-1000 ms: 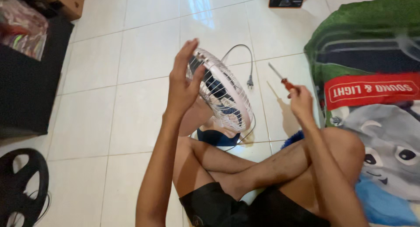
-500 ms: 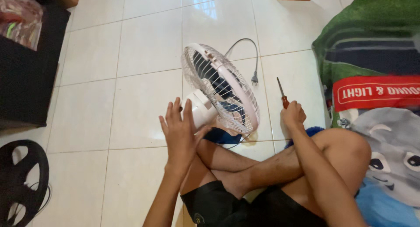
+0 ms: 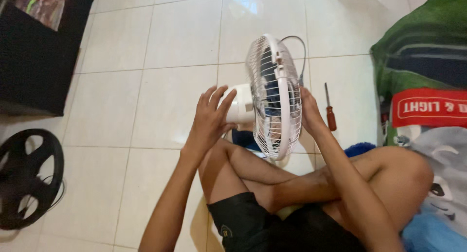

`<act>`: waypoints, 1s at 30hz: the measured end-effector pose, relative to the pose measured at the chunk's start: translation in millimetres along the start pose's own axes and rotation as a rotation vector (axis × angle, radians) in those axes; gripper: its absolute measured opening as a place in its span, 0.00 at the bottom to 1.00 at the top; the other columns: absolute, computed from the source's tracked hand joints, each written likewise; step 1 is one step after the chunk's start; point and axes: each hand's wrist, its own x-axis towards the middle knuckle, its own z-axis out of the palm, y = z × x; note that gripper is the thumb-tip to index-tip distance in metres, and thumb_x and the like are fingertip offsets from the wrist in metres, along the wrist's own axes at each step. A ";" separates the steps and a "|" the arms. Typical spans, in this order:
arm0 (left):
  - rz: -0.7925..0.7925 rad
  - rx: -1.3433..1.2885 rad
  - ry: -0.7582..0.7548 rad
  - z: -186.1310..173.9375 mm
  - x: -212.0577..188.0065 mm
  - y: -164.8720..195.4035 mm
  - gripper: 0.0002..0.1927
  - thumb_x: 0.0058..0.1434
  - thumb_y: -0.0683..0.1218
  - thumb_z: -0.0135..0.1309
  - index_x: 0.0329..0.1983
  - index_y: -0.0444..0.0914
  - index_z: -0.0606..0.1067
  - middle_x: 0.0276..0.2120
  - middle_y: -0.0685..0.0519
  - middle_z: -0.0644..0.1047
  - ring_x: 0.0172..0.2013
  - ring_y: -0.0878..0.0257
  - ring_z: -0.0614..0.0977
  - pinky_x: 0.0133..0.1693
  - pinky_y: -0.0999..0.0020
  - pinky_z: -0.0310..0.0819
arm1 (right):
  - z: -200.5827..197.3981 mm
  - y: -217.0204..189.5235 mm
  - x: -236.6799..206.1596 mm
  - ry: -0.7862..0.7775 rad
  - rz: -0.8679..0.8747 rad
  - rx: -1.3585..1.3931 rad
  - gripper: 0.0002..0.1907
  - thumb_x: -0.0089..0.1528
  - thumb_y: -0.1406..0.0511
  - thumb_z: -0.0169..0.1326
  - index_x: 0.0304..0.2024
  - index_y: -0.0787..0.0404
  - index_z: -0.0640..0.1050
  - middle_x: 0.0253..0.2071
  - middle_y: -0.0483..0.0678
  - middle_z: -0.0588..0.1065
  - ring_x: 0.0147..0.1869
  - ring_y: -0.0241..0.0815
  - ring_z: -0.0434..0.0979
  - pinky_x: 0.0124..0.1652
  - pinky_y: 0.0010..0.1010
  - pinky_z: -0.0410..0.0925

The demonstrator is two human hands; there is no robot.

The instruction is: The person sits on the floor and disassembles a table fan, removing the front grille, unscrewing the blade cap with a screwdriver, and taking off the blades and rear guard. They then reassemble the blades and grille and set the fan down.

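Hands of a person sitting cross-legged on a tiled floor (image 3: 160,101) hold a small white fan (image 3: 270,96) upright above the knees, seen edge-on from the head camera. The left hand (image 3: 210,118) cups the white motor housing (image 3: 238,104) at the back, fingers (image 3: 214,99) spread wide and wrapped over its curve. The right hand (image 3: 309,111) presses flat against the front of the wire cage, fingers straight along the grille; its palm side is hidden, so whether it grips a wire cannot be told. Dark blades show through the cage.

Steadying the fan well likely means keeping the housing firmly cupped while the flat hand bears on the rim, not the thin wires, which would probably bend.

A red-handled screwdriver (image 3: 330,111) lies on the floor just beside the right hand, untouched. The fan's grey cord (image 3: 300,50) loops behind the cage. The floor is glossy cream tile. A black round grille (image 3: 26,176) lies at far left, a dark cabinet (image 3: 39,62) stands upper left, and colourful bedding (image 3: 428,86) is heaped at right.
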 end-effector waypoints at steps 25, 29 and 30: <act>-0.628 -0.540 0.386 31.3 8.4 -176.2 0.30 0.67 0.48 0.57 0.70 0.40 0.64 0.66 0.44 0.71 0.66 0.54 0.71 0.58 0.55 0.67 | 158.5 -163.4 -14.2 -0.305 -0.788 -1.017 0.46 0.58 0.62 0.68 0.75 0.57 0.60 0.78 0.52 0.58 0.82 0.54 0.56 0.75 0.45 0.56; -0.852 -0.984 0.509 80.3 -69.3 -159.8 0.22 0.78 0.50 0.40 0.68 0.32 0.67 0.56 0.45 0.79 0.55 0.55 0.80 0.54 0.57 0.74 | 174.3 -172.1 -8.8 -0.340 -0.842 -1.045 0.41 0.61 0.65 0.67 0.74 0.58 0.63 0.77 0.53 0.61 0.81 0.56 0.58 0.75 0.44 0.58; -0.750 -0.854 0.451 94.4 -87.6 -143.7 0.24 0.71 0.43 0.41 0.69 0.33 0.67 0.58 0.44 0.79 0.58 0.54 0.80 0.59 0.57 0.73 | 179.2 -172.5 -6.1 -0.367 -0.855 -1.053 0.40 0.61 0.66 0.67 0.73 0.58 0.64 0.76 0.54 0.61 0.81 0.57 0.59 0.75 0.44 0.58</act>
